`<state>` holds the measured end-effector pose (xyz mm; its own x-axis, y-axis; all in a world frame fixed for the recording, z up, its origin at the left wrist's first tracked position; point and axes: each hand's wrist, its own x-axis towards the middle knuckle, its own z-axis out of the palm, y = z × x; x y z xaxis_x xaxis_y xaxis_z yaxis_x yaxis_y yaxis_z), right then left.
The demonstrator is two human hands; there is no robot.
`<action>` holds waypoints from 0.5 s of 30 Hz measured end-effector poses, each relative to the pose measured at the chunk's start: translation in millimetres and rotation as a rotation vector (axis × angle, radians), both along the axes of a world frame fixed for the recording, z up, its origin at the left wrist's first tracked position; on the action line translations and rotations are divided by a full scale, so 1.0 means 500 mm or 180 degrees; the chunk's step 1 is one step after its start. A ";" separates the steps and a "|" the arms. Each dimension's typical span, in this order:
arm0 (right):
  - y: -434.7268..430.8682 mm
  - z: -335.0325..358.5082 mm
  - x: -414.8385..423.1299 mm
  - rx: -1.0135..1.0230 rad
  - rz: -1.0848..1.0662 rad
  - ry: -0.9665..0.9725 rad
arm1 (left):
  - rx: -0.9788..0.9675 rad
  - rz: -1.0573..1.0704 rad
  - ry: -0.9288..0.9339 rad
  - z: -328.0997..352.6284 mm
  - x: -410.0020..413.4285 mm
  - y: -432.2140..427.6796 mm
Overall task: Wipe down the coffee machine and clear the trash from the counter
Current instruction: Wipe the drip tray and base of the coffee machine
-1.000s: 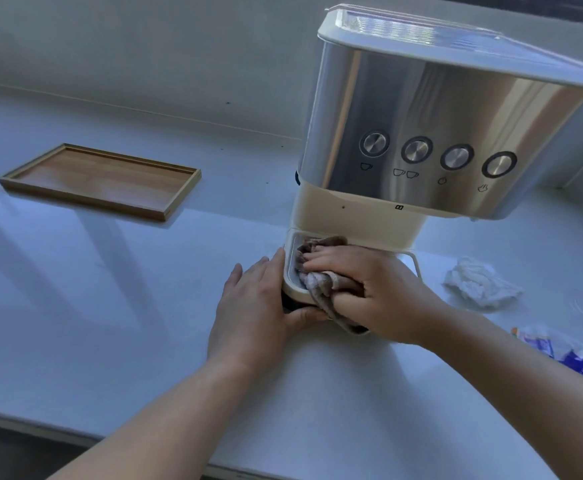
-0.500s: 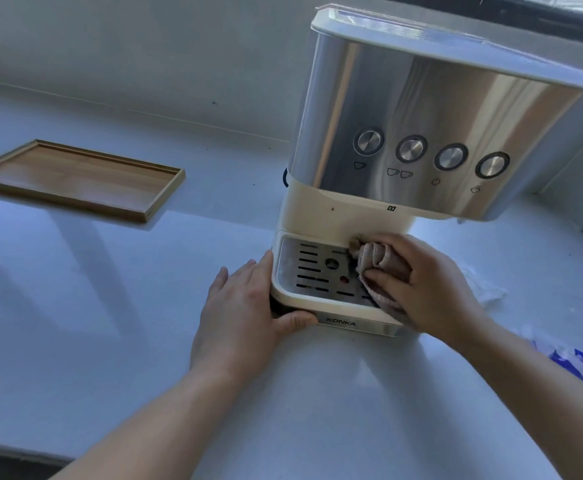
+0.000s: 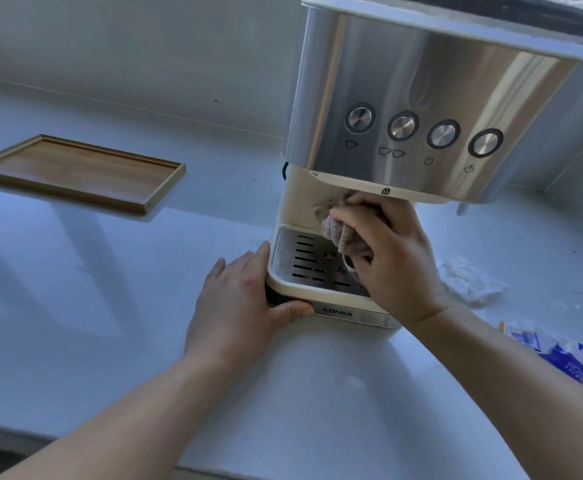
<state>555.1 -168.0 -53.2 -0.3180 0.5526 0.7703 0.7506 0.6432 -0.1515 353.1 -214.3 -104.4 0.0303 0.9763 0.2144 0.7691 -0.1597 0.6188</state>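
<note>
Left hand [image 3: 234, 306] braces machine [image 3: 421, 98], right hand [image 3: 394, 265] grips cloth [image 3: 347, 239]; white counter [image 3: 110, 306].

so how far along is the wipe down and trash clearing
Done: nothing I can confirm; no surface reads as clearly wiped. In hand: the right hand presses a cloth against the cream column of the coffee machine while the left hand braces its base. Left: the crumpled tissue and blue-and-white wrappers lie on the counter to the machine's right.

Coffee machine [image 3: 421, 98] brushed silver over cream base; cloth [image 3: 343, 233] mauve-grey. Counter [image 3: 110, 306] white, tray [image 3: 78, 171] wood-brown, wrapper [image 3: 567, 358] at 4 o'clock blue-white.
</note>
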 end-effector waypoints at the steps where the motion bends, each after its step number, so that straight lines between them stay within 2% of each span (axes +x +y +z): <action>1: 0.008 0.002 -0.013 -0.0011 0.0181 -0.0111 | 0.0009 0.0003 -0.0007 0.000 0.000 0.001; 5: 0.038 0.005 -0.069 -0.0394 0.0262 -0.0738 | 0.0028 0.0048 0.0014 -0.003 0.000 0.003; 10: 0.021 0.014 -0.048 -0.1514 0.0631 -0.0387 | -0.0051 0.0032 0.0031 0.001 0.001 0.002; 12: 0.001 0.018 -0.004 -0.1532 0.0455 -0.0690 | -0.0065 -0.0009 -0.0007 0.002 -0.001 0.000; 14: -0.016 0.014 0.035 -0.1254 -0.0071 -0.1014 | -0.0031 -0.0027 -0.0069 0.001 -0.003 -0.001; 15: -0.020 0.010 0.043 -0.1167 -0.0356 -0.0960 | -0.0025 -0.0031 -0.0093 0.000 -0.004 -0.001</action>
<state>576.6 -178.1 -48.4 -0.4203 0.8139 0.4012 0.8574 0.5009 -0.1180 351.3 -214.6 -104.5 0.0337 0.9776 0.2076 0.7491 -0.1622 0.6423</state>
